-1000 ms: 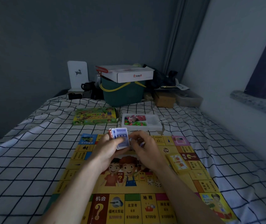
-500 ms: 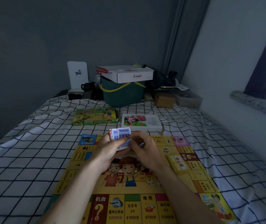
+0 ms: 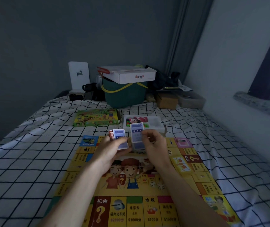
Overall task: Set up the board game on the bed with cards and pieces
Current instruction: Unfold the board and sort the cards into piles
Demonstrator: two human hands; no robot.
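Your left hand point(image 3: 109, 149) grips a card stack point(image 3: 120, 139) while your right hand point(image 3: 155, 145) pinches a second packet point(image 3: 136, 136) just beside it. Beneath both grips the board point(image 3: 131, 192) lies open; beyond them the tray of pieces point(image 3: 154, 122) looks unemptied, so dealing and pieces remain.

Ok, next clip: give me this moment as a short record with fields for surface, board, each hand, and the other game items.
surface: bed with checked sheet
board: game board laid flat on the bed
left hand: left hand grips a stack of cards
right hand: right hand pinches a blue card, held upright
beyond board: green game box; white tray of coloured pieces
on board: yellow card stack at right
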